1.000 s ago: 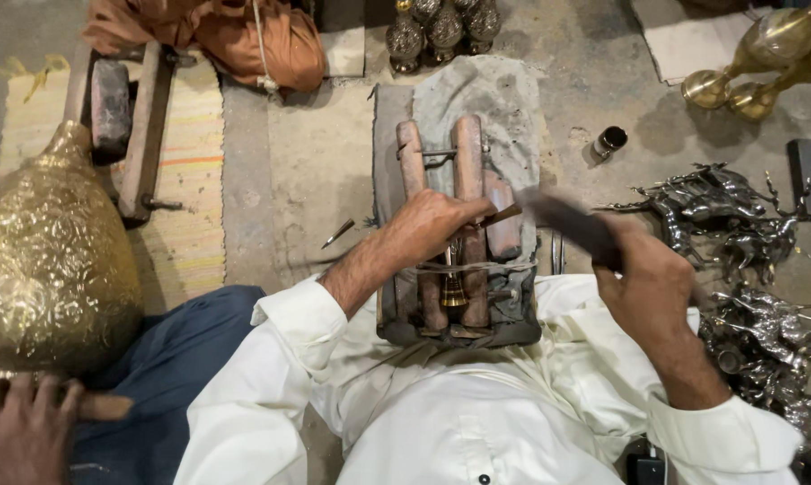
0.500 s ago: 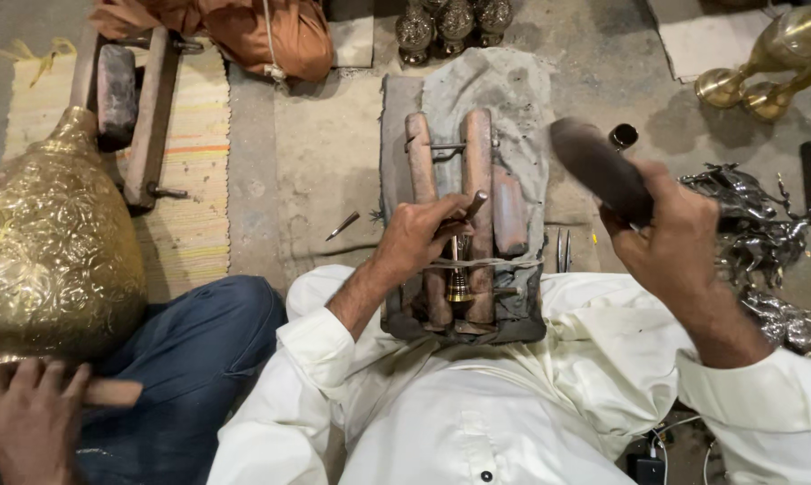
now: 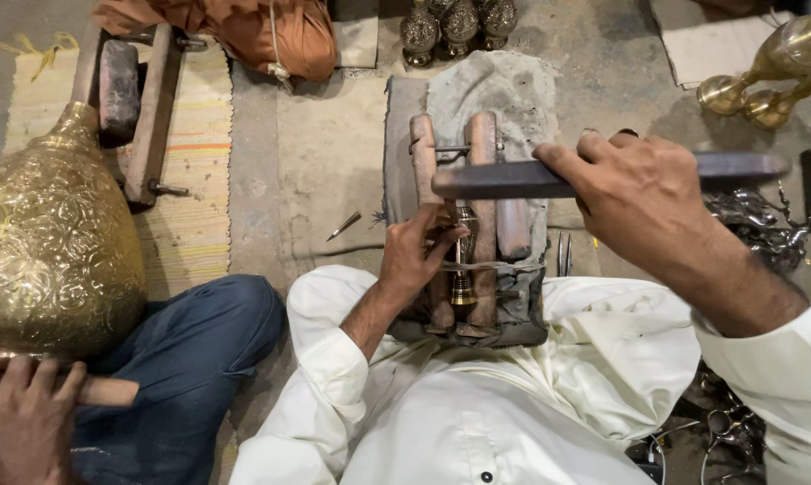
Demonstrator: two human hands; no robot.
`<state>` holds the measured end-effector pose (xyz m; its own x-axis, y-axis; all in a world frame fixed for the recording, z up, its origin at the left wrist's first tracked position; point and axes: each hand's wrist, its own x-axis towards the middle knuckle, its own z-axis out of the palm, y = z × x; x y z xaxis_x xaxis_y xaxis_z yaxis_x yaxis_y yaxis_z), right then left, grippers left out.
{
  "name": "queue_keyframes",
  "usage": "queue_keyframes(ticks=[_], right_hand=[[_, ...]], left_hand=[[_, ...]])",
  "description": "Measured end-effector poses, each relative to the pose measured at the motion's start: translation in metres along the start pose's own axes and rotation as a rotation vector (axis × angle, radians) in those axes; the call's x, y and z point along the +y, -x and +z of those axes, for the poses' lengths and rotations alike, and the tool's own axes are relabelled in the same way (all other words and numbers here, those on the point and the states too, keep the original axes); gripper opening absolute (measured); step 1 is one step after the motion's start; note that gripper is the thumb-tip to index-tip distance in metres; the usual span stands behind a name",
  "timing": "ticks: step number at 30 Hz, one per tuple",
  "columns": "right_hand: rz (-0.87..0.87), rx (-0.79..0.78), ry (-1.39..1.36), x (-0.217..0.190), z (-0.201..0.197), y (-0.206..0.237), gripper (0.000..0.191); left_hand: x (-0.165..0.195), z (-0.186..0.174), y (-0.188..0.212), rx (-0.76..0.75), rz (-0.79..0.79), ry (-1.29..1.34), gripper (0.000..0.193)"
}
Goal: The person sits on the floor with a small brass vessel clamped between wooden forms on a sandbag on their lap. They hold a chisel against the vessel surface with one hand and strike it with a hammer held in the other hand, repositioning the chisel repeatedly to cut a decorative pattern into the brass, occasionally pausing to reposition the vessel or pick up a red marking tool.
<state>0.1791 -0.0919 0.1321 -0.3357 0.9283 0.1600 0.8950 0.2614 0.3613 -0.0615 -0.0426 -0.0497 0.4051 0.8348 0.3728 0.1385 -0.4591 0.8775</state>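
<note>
Change since half a second ago: right hand point(image 3: 643, 202) has swung the dark, flat, bar-shaped wooden mallet point(image 3: 522, 180) from a raised, tilted position off to the right into a near-horizontal lie directly over the work. A second back it was lower, near the clamp's right edge. So it reads as mid-stroke, mallet head now above the clamp, not touching it as far as I can tell.

Right hand is clenched around the mallet's middle, both ends sticking out.

Left hand point(image 3: 414, 256) hasn't shifted: fingers pinched around a thin metal chisel-like tool at the top of the small brass bell-shaped piece point(image 3: 462, 278). The tool itself is mostly hidden by the fingers.

The brass piece sits upright between the two long wooden jaws of the floor clamp point(image 3: 482, 162), held by a cross bolt, on a grey cloth pad point(image 3: 513, 85) on the concrete floor.

Edges and room:
- Left of the clamp: bare concrete, one small loose metal punch point(image 3: 343, 225) lying well apart.
- Right: dark tangled metal castings point(image 3: 756, 229) near the mallet's far end, tight on that side.
- Top right: two polished brass goblet-like stands point(image 3: 765, 76), apart from the swing.
- Far left: a co-worker's hand point(image 3: 24, 418) grips a wooden handle under a large embossed brass vessel point(image 3: 51, 251); their blue-trousered knee is near the person's left elbow.
</note>
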Motion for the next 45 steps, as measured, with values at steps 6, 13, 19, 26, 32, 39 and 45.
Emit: queue_keyframes(ticks=[6, 13, 19, 26, 32, 39, 45], right_hand=[[0.017, -0.104, -0.026, 0.001, 0.001, 0.002, 0.033], [0.097, -0.056, -0.292, 0.014, 0.009, 0.026, 0.052], [0.224, 0.144, -0.431, 0.009, 0.029, 0.056, 0.049], [0.306, 0.085, -0.316, 0.003, 0.029, 0.082, 0.045], [0.366, 0.15, -0.419, -0.013, 0.039, 0.096, 0.049], [0.443, 0.157, -0.52, -0.022, 0.054, 0.107, 0.045], [0.512, 0.178, -0.563, -0.022, 0.058, 0.115, 0.043]], left_hand=[[-0.007, 0.002, 0.009, 0.031, -0.015, 0.062, 0.026], [-0.009, -0.003, -0.013, -0.106, 0.091, 0.009, 0.033], [0.006, -0.013, -0.028, -0.253, 0.224, -0.11, 0.034], [0.014, -0.015, -0.034, -0.316, 0.328, -0.211, 0.039], [0.019, -0.012, -0.049, -0.478, 0.292, -0.243, 0.033], [0.022, -0.015, -0.055, -0.578, 0.319, -0.327, 0.041], [0.022, -0.014, -0.056, -0.622, 0.357, -0.34, 0.05]])
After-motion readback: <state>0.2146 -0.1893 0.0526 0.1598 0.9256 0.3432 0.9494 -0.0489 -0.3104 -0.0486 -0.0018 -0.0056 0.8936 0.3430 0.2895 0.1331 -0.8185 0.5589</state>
